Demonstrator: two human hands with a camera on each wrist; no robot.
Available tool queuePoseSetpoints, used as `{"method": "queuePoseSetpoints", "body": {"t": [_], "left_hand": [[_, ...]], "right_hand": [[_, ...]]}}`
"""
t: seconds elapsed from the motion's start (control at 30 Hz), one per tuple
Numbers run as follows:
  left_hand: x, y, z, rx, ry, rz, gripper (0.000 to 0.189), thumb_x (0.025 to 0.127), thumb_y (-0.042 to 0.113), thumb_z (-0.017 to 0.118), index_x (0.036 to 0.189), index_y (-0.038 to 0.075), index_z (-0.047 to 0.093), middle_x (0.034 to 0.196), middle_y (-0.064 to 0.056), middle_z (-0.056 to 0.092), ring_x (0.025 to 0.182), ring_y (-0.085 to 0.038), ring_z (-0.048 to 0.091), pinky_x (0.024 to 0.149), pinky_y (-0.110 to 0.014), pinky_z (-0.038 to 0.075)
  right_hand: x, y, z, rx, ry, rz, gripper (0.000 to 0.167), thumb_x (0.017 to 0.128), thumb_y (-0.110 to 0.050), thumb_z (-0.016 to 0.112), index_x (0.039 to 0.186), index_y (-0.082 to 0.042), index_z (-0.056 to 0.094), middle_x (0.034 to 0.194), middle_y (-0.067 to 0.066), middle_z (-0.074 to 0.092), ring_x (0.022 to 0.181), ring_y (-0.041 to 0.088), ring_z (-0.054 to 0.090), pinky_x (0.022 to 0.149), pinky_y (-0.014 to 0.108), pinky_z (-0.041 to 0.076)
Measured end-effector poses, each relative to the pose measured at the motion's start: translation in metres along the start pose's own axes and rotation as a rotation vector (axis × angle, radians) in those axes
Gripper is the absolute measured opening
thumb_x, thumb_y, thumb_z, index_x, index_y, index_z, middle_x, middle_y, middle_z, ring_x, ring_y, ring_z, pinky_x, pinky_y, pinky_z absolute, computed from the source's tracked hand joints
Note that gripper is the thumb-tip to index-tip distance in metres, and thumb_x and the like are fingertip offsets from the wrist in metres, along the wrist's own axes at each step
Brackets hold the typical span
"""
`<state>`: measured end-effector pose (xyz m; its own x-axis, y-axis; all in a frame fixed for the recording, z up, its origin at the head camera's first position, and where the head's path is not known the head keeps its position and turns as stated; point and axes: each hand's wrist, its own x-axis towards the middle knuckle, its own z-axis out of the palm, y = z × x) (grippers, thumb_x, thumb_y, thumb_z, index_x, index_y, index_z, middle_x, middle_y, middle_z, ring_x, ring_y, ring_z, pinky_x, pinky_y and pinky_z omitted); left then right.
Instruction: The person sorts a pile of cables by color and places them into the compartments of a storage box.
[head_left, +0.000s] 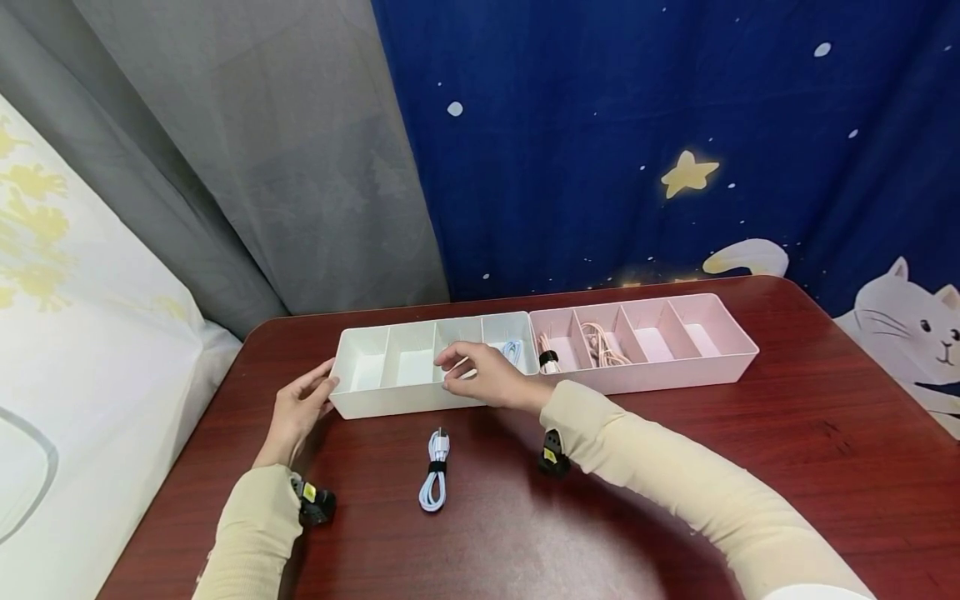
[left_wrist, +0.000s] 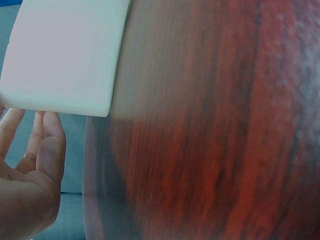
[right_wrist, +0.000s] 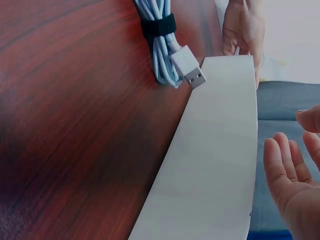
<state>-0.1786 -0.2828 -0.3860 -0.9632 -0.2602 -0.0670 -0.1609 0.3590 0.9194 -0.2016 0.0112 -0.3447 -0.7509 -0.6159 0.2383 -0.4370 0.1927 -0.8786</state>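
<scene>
My left hand [head_left: 296, 412] rests its fingertips against the left end of a pale white divided storage box [head_left: 408, 402]. The left wrist view has those fingers [left_wrist: 50, 145] nearly straight along the end wall. Above the box's front edge hovers my right hand [head_left: 491, 379], fingers loosely bent and nothing between them. In the box's rightmost compartment lies a light blue cable [head_left: 512, 350]. On the table in front, a light blue USB cable [head_left: 435, 479] lies folded in a bundle, with a black strap around its middle and its USB plug [right_wrist: 189, 67] facing the box.
A pink divided box [head_left: 675, 373] stands end to end with the white one. Its leftmost compartment contains a pink cable with a black strap [head_left: 550, 362], the one beside it a loose pink cable [head_left: 603, 346]. Curtains [head_left: 337, 167] hang behind the dark red table [head_left: 600, 533].
</scene>
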Motion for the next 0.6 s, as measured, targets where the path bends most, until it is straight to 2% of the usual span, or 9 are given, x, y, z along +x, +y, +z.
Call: {"method": "queuePoseSetpoints", "body": {"t": [0.1, 0.33, 0.6], "left_hand": [[0.0, 0.0, 0.0, 0.001, 0.001, 0.001, 0.047, 0.086, 0.031, 0.057, 0.13, 0.014, 0.048, 0.1, 0.001, 0.054, 0.073, 0.0, 0.054, 0.065, -0.015, 0.047], [-0.001, 0.0, 0.0, -0.019, 0.003, 0.009, 0.047, 0.086, 0.029, 0.058, 0.129, 0.012, 0.048, 0.092, 0.009, 0.054, 0.07, 0.0, 0.053, 0.064, -0.015, 0.047], [0.0, 0.001, 0.001, -0.012, 0.001, -0.002, 0.047, 0.086, 0.03, 0.057, 0.13, 0.014, 0.048, 0.1, 0.001, 0.054, 0.073, 0.0, 0.054, 0.065, -0.015, 0.047]], "right_hand": [[-0.001, -0.002, 0.003, 0.004, -0.01, -0.016, 0.027, 0.078, 0.004, 0.061, 0.103, 0.007, 0.055, 0.1, 0.021, 0.056, 0.085, 0.023, 0.061, 0.073, 0.024, 0.049], [-0.007, -0.002, 0.01, 0.027, -0.037, -0.004, 0.025, 0.079, 0.004, 0.06, 0.103, 0.007, 0.055, 0.1, 0.022, 0.056, 0.083, 0.022, 0.06, 0.071, 0.021, 0.049], [-0.015, 0.004, 0.019, 0.035, -0.085, 0.003, 0.026, 0.079, 0.003, 0.058, 0.105, 0.008, 0.054, 0.102, 0.022, 0.056, 0.085, 0.02, 0.059, 0.075, 0.023, 0.048]]}}
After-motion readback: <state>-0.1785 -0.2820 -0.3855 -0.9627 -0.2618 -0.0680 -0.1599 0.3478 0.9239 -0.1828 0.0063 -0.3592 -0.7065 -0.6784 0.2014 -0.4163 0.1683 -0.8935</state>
